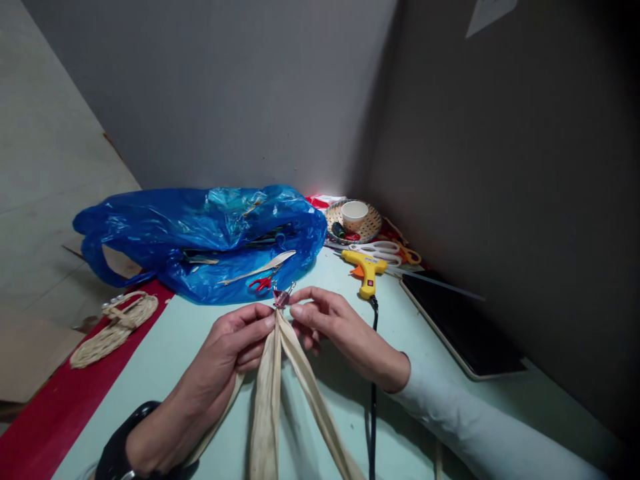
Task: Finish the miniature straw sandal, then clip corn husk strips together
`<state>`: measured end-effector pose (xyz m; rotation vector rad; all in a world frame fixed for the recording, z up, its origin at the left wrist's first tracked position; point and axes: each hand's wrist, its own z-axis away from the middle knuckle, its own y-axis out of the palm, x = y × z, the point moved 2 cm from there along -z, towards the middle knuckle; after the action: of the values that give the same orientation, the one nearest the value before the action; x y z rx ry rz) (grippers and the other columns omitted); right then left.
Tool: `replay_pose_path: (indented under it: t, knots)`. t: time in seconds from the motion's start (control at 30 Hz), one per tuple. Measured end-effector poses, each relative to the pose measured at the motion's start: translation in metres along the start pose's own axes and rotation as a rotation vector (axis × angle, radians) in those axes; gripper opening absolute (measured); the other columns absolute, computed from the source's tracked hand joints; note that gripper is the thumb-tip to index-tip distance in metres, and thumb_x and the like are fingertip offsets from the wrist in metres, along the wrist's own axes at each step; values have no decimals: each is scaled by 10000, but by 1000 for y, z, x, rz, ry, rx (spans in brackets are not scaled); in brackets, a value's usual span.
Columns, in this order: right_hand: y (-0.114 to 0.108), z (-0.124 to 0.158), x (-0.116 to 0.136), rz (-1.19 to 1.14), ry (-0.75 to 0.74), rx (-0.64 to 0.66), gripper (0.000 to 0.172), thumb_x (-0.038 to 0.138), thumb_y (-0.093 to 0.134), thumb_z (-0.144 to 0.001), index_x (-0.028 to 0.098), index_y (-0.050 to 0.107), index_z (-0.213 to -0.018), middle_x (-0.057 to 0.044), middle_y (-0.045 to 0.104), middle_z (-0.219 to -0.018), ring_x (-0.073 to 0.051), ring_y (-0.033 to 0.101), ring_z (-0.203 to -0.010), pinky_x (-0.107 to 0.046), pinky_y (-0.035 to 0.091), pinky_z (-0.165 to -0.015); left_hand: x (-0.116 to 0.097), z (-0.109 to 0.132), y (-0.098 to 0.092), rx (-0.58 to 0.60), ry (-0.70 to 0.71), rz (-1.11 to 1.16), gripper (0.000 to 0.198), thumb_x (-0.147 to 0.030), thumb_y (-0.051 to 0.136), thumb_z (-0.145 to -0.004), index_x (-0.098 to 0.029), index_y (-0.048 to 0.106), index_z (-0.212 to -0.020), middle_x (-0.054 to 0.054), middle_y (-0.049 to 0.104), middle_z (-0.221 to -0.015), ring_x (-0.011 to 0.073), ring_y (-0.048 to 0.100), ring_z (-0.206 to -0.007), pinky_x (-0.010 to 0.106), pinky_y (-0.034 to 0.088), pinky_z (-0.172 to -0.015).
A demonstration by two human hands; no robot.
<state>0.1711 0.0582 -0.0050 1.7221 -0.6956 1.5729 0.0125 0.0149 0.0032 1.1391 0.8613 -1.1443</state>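
Note:
Long pale fibre strips [267,407] hang down toward the near edge, gathered at their top by a small pinkish binder clip [281,298]. My left hand [239,340] pinches the gathered strips just below the clip, thumb and fingers pressed together. On the other side, my right hand [327,320] is at the clip, its index finger and thumb close around the clip's right side, the other fingers curled beneath. Whether it grips the clip or a strip is hard to make out. Behind the clip lie small red-handled scissors [261,285] on a blue plastic bag [200,220].
A yellow glue gun [367,267] with a black cord lies right of centre. Behind it are white-handled scissors [383,250] and a woven tray [369,230] holding a white cup [355,213]. A black tablet [460,327] lies right; a braided coil [115,330] lies left.

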Motion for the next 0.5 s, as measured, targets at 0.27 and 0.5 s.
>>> replay_pose_path:
  t: [0.27, 0.5]
  knots:
    - [-16, -7, -2, 228, -100, -5, 212, 327, 568, -919, 152, 578, -798, -1, 603, -689, -100, 524, -539, -209, 397, -509, 5, 2, -1, 81, -52, -64, 212, -356, 760, -772, -171, 657, -783, -62, 468, -613, 49, 240, -460, 204, 167, -434]
    - [-31, -5, 13, 533, -335, -216, 81, 179, 574, -916, 174, 612, -845, 4, 597, -750, -132, 516, -668, -249, 388, -638, 9, 2, -1, 116, -76, -193, 265, -404, 761, -777, -179, 622, -765, -88, 339, -590, 77, 185, -515, 221, 119, -454]
